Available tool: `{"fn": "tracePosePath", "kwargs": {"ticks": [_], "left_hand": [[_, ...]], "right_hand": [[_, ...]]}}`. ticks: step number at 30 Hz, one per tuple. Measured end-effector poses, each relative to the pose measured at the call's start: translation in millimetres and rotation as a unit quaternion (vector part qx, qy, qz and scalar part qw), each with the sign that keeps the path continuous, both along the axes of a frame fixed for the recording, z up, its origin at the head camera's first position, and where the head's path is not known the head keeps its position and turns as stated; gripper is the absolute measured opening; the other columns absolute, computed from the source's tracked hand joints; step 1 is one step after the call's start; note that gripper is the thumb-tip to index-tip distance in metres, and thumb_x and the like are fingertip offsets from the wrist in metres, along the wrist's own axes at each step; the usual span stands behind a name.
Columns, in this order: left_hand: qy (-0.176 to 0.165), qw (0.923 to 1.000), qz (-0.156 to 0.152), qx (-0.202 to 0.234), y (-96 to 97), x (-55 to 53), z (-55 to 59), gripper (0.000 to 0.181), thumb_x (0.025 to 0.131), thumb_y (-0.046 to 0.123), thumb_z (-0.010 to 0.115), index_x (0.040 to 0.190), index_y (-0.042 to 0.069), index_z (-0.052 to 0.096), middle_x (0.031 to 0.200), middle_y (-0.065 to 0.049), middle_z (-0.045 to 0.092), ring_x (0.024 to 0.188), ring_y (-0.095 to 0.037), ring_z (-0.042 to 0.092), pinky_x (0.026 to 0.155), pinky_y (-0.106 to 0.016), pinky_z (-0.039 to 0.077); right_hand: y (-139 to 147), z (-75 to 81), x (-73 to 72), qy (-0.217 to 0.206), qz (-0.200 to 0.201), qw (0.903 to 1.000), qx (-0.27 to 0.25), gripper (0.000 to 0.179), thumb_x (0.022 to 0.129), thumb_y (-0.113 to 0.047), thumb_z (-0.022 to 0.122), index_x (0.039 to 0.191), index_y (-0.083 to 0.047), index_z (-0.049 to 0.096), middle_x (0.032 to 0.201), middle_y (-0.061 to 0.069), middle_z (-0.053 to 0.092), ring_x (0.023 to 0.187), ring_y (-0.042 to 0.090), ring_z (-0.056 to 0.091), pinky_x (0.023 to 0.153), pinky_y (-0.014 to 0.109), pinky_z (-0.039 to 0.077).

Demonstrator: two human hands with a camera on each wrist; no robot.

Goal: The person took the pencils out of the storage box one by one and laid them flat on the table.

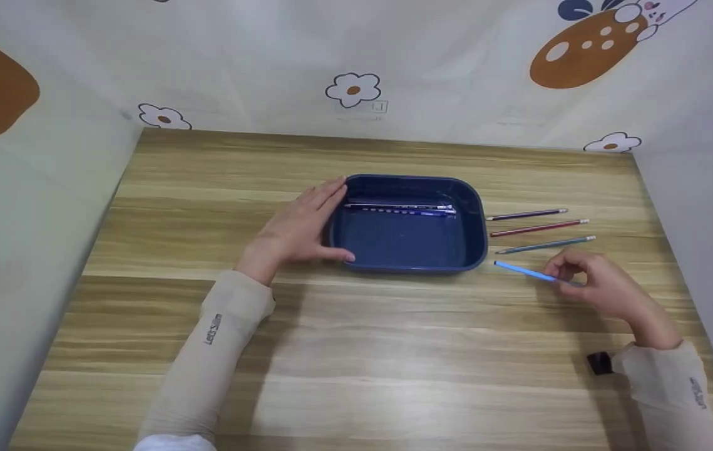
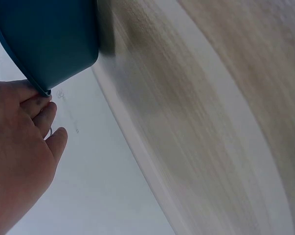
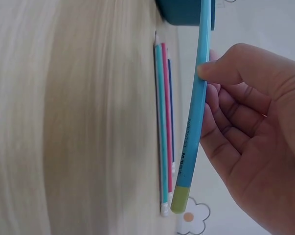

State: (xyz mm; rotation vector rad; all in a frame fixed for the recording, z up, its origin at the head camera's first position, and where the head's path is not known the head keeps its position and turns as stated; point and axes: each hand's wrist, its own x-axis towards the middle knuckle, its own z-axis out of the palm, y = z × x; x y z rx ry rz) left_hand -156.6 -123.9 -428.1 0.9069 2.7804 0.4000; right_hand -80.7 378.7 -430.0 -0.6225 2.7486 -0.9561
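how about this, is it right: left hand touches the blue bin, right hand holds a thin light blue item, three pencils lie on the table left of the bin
Not quite: the head view shows the pencils on the table to the right of the blue bin, not left. The rest holds: left hand touching the bin, right hand holding a thin light blue item.

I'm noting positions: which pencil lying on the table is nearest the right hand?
The teal pencil; the red pencil and dark blue pencil lie farther from the right hand.
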Motion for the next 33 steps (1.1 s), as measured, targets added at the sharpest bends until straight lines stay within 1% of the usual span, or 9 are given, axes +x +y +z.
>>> {"fn": "tracePosePath", "kwargs": {"ticks": [4, 7, 12, 15, 17, 21, 25, 30, 33], "left_hand": [[0.005, 1.0, -0.002, -0.002, 0.0, -0.4, -1.3, 0.124, 0.075, 0.081, 0.062, 0.161, 0.009, 0.009, 0.17, -0.004, 0.004, 0.157, -0.024, 0.008, 0.131, -0.041, 0.01], [0.006, 1.0, -0.001, -0.002, 0.2, -0.6, -1.8, 0.123, 0.075, 0.08, 0.062, 0.161, 0.009, 0.01, 0.17, -0.003, 0.004, 0.157, -0.023, 0.008, 0.131, -0.04, 0.01], [0.003, 1.0, 0.002, -0.002, 0.3, -0.2, -2.1, 0.123, 0.075, 0.079, 0.064, 0.161, 0.01, 0.009, 0.17, -0.002, 0.002, 0.158, -0.023, 0.007, 0.131, -0.042, 0.011], [0.004, 1.0, 0.002, -0.004, 0.2, -0.4, -1.9, 0.124, 0.075, 0.08, 0.063, 0.161, 0.01, 0.009, 0.17, -0.003, 0.002, 0.158, -0.023, 0.007, 0.131, -0.043, 0.012], [0.002, 1.0, 0.004, -0.002, 0.0, -0.3, -1.6, 0.124, 0.075, 0.079, 0.065, 0.161, 0.01, 0.009, 0.17, -0.003, 0.002, 0.158, -0.023, 0.007, 0.131, -0.042, 0.011], [0.0, 1.0, 0.005, 0.002, -0.8, 0.2, -1.8, 0.124, 0.074, 0.077, 0.066, 0.161, 0.009, 0.009, 0.17, -0.004, 0.003, 0.157, -0.025, 0.007, 0.131, -0.042, 0.011], [0.001, 1.0, 0.005, 0.006, -1.3, 0.4, -2.1, 0.124, 0.074, 0.078, 0.065, 0.161, 0.01, 0.009, 0.17, -0.004, 0.003, 0.157, -0.025, 0.008, 0.131, -0.043, 0.011], [0.0, 1.0, 0.005, 0.004, -0.8, 0.6, -1.6, 0.124, 0.074, 0.079, 0.065, 0.161, 0.01, 0.009, 0.17, -0.004, 0.003, 0.157, -0.026, 0.008, 0.131, -0.043, 0.011], [-0.003, 1.0, 0.004, 0.004, 0.0, 0.3, -0.3, 0.125, 0.074, 0.079, 0.064, 0.161, 0.01, 0.009, 0.17, -0.003, 0.003, 0.157, -0.025, 0.008, 0.131, -0.041, 0.009]], "right_hand": [[9, -5.8, -2.8, -0.011, -0.012, 0.9998, 0.012, 0.021, 0.08, 0.01, 0.071, 0.091, -0.007, 0.07, 0.088, 0.004, 0.069, 0.077, -0.003, 0.056, 0.069, 0.013, 0.049], [13, -8.2, -5.2, -0.028, -0.02, 0.9991, 0.026, 0.019, 0.081, 0.01, 0.07, 0.091, -0.006, 0.07, 0.088, 0.004, 0.068, 0.077, -0.003, 0.055, 0.067, 0.014, 0.049], [17, -8.3, -9.3, -0.06, -0.024, 0.9961, 0.06, 0.017, 0.082, 0.01, 0.067, 0.092, -0.004, 0.069, 0.09, 0.006, 0.067, 0.078, 0.007, 0.057, 0.068, 0.015, 0.05], [16, -7.7, -11.6, -0.064, -0.025, 0.9939, 0.086, 0.018, 0.082, 0.01, 0.066, 0.093, -0.003, 0.069, 0.09, 0.008, 0.067, 0.079, 0.01, 0.058, 0.068, 0.016, 0.05], [15, -7.4, -13.5, -0.055, -0.024, 0.9926, 0.105, 0.018, 0.081, 0.009, 0.066, 0.093, -0.004, 0.069, 0.089, 0.007, 0.068, 0.078, 0.01, 0.057, 0.067, 0.017, 0.05], [11, -6.5, -18.2, -0.023, -0.018, 0.9893, 0.143, 0.019, 0.08, 0.008, 0.068, 0.091, -0.007, 0.07, 0.087, 0.005, 0.068, 0.077, 0.012, 0.057, 0.065, 0.021, 0.05], [8, -5.3, -23.7, 0.004, -0.01, 0.9859, 0.167, 0.018, 0.081, 0.009, 0.069, 0.089, -0.007, 0.071, 0.087, 0.006, 0.069, 0.078, 0.016, 0.059, 0.065, 0.027, 0.052], [10, -6.2, -29.5, 0.026, -0.006, 0.9843, 0.174, 0.02, 0.081, 0.012, 0.068, 0.091, -0.004, 0.073, 0.089, 0.01, 0.072, 0.08, 0.02, 0.064, 0.068, 0.034, 0.055], [13, -9.8, -32.1, 0.063, 0.002, 0.9827, 0.174, 0.021, 0.08, 0.013, 0.066, 0.089, -0.004, 0.072, 0.087, 0.01, 0.072, 0.078, 0.022, 0.065, 0.066, 0.036, 0.056]]}}
